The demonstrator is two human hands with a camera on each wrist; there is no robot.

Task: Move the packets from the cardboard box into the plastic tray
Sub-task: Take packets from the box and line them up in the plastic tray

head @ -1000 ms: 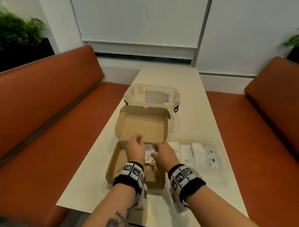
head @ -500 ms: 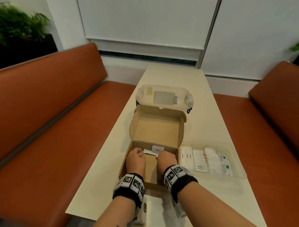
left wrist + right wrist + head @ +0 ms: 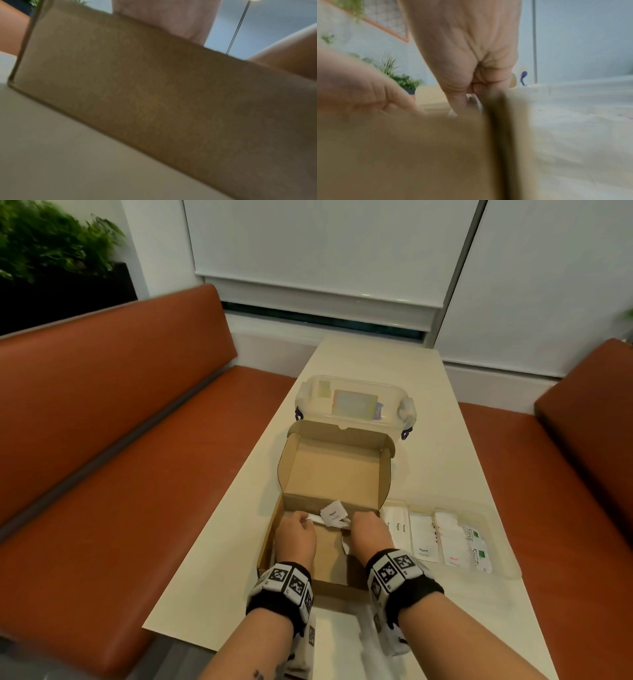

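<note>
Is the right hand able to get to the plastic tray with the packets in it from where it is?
Probably yes. The right hand is inside the cardboard box, and the plastic tray lies right beside the box on that side. Only the low box wall stands between them, and the tray is open on top.

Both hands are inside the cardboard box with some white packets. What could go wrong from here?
The left hand and right hand gather several loose white packets at once; one, standing tilted, may slip out as they lift.

The plastic tray already holds rows of packets, so a dropped bunch may disturb them.

The box wall stands between the cardboard box and the tray; a low carry could catch it.
</note>
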